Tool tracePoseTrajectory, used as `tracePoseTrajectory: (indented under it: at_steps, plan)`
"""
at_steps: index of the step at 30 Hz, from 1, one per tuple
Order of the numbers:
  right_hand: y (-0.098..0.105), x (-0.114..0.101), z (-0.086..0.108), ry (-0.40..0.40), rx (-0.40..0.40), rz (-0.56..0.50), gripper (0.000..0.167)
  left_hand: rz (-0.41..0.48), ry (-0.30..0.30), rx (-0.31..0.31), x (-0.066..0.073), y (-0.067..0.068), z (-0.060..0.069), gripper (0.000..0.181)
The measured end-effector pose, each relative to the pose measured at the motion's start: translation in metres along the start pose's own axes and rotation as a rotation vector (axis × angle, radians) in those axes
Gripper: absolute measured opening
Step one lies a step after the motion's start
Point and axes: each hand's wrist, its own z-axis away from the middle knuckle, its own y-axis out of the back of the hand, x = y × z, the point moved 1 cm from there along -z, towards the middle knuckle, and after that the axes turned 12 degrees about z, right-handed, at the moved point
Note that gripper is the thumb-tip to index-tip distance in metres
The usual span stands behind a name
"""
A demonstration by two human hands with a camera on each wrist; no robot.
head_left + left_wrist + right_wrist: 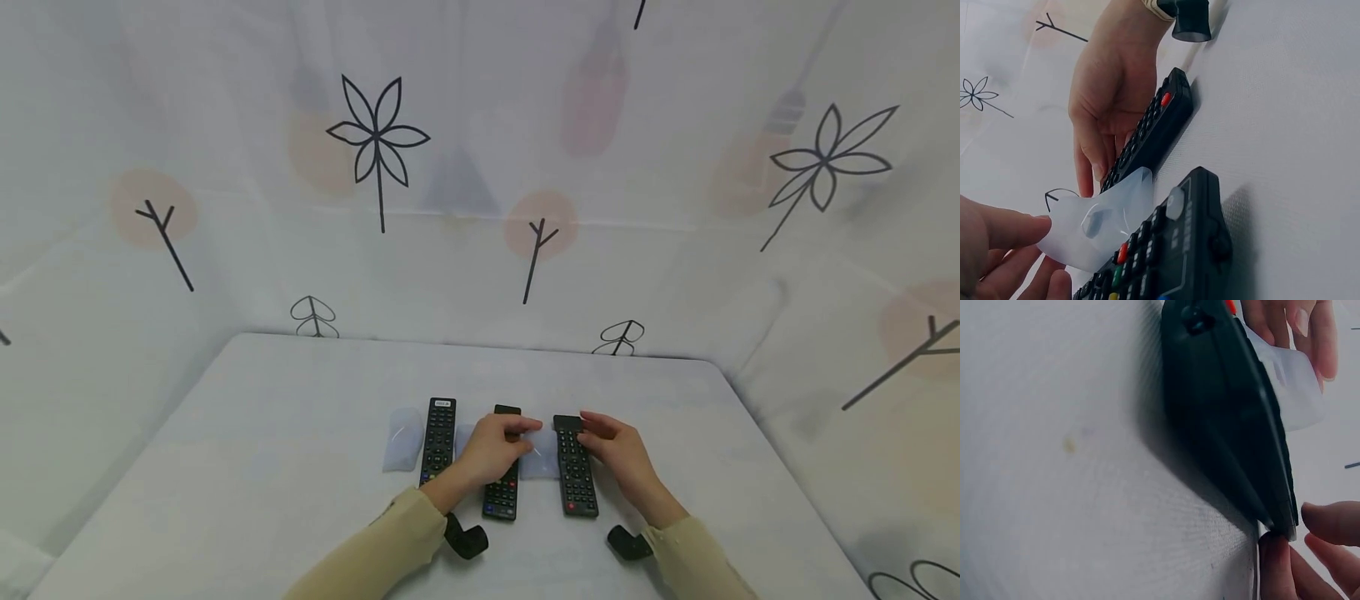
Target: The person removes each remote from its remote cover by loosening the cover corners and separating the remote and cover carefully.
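Note:
Three black remote controls lie on the table: a left one (438,437), a middle one (501,497) and a right one (576,475). My left hand (495,446) is above the middle remote, thumb and index finger apart, their tips beside a translucent plastic pouch (540,454). In the left wrist view that pouch (1100,222) stands partly raised between two remotes; whether the left fingertips touch it I cannot tell. My right hand (618,454) is at the upper right side of the right remote. The right wrist view shows a fingertip (1275,550) against that remote's far end, the thumb apart from it.
Another translucent pouch (405,439) lies left of the left remote, and part of a third (463,435) shows between the left and middle remotes. Black wrist-worn devices (468,542) sit at both cuffs. A patterned white curtain (465,275) surrounds the white table (300,417).

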Motion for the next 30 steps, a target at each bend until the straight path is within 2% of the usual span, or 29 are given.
tracePoseTrajectory:
  at_steps: [11, 17, 24, 30]
  plan:
    - [0.002, 0.003, 0.000, 0.000, 0.032, -0.007, 0.043, 0.045, 0.012, 0.017, 0.005, 0.005, 0.002, 0.029]
    - [0.006, 0.000, 0.005, 0.008, 0.039, -0.051, 0.044, 0.093, 0.005, 0.016, 0.008, 0.013, 0.004, 0.026]
    - [0.011, -0.002, 0.013, 0.041, 0.053, -0.086, 0.044, 0.061, -0.036, 0.012, 0.015, 0.032, 0.011, 0.019]
    - [0.014, -0.006, 0.021, 0.060, 0.079, -0.117, 0.042, 0.013, -0.081, 0.037, 0.021, 0.062, 0.024, 0.016]
